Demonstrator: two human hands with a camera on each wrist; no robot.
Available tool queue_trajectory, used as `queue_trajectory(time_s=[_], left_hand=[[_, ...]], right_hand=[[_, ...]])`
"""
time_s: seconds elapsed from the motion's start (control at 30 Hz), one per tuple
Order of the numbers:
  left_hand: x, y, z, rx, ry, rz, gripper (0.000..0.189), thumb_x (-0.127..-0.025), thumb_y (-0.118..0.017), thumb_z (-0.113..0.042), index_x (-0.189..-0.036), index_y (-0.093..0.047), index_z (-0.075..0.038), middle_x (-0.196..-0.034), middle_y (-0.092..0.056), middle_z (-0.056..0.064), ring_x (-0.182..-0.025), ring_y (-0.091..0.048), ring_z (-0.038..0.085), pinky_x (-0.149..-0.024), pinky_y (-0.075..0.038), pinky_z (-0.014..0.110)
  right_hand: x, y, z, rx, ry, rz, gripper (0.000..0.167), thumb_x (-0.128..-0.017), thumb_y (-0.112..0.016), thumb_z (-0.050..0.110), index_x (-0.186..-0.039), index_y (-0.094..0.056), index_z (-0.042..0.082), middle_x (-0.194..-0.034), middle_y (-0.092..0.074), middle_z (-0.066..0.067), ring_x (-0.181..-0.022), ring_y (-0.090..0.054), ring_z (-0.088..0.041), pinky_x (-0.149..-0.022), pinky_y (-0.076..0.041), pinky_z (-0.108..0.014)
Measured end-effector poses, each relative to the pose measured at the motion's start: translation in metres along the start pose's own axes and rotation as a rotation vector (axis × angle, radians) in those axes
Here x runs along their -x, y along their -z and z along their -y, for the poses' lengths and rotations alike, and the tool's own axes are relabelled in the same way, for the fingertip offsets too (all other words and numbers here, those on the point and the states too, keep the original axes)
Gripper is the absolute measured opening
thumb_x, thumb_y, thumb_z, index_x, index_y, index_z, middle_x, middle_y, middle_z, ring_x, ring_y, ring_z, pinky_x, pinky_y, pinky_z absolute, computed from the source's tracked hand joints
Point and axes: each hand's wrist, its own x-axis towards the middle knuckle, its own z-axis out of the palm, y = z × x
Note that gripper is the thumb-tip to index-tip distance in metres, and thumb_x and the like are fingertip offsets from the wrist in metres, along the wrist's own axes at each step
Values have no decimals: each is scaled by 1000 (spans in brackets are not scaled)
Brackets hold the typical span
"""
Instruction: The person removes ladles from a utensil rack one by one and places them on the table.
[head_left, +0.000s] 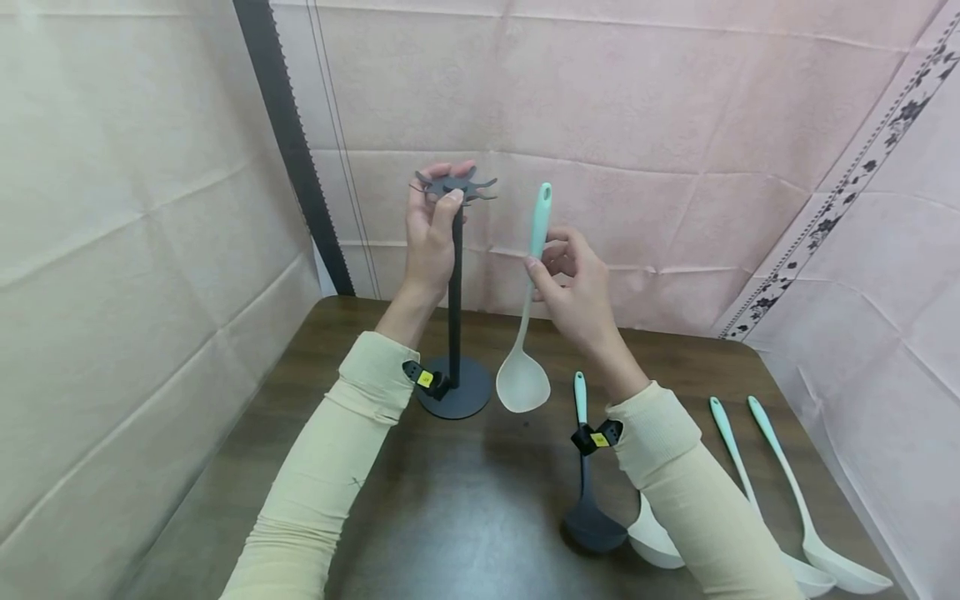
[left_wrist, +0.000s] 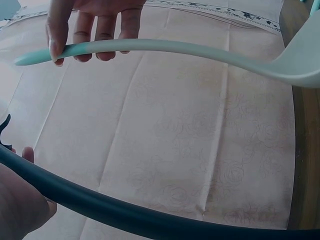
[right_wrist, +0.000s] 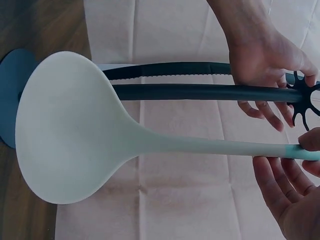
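My left hand (head_left: 429,250) grips the hooked top of a dark utensil stand (head_left: 455,292), thumb over the hooks and fingers behind. The stand's round base (head_left: 467,398) rests on the table. Just to its right, my right hand (head_left: 581,287) pinches a white ladle (head_left: 523,383) near the lower end of its mint-green handle. The ladle hangs bowl down, handle end up, level with the hooks (right_wrist: 303,100). In the left wrist view, the ladle's curved neck (left_wrist: 175,46) runs apart from the stand's pole (left_wrist: 100,204).
On the wooden table (head_left: 420,517) at the right lie a dark ladle (head_left: 592,527) and several white ones, including one at the far right (head_left: 843,569), all with mint handles. My right sleeve (head_left: 697,500) partly covers some. Pale cloth (head_left: 637,108) hangs behind and at both sides.
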Motion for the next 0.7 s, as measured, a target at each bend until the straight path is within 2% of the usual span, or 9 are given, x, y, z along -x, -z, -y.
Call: queue_trajectory(time_s=[0.1,0.3,0.57,0.7], left_hand=[[0,1,0,-6,9,-3,42,-99,-54,-23,-138,-46,-9,-145,-64,13,-126,-60,28,-92,-42,33],[-1,1,1,1,19,-2,42,-99,-54,-22,-138,-45,-8,-146,-64,13,-131,-58,33,-93,-41,33],[-1,1,1,-15,1,-4,43,-99,-53,-23,-139,-46,-8,-145,-65,13,-128,-61,29,-93,-42,34],[-1,1,2,-15,2,-3,42,-99,-53,-23,-138,-46,-9,-145,-64,12,-127,-62,30,-93,-42,35]], right_hand=[[0,1,-1,6,2,-7,31,-99,-71,8,-128,-61,7,-95,-68,-12,-80,-71,-37,-60,-62,-31],[3,6,-2,16,1,-11,31,-100,-71,11,-128,-59,5,-95,-68,-12,-76,-70,-26,-59,-61,-31],[5,11,-6,24,-18,-17,32,-100,-73,13,-126,-58,5,-92,-68,-12,-73,-69,-25,-60,-63,-42],[6,13,-8,12,-41,-16,32,-100,-72,13,-126,-57,4,-93,-67,-13,-74,-69,-26,-60,-63,-42]])
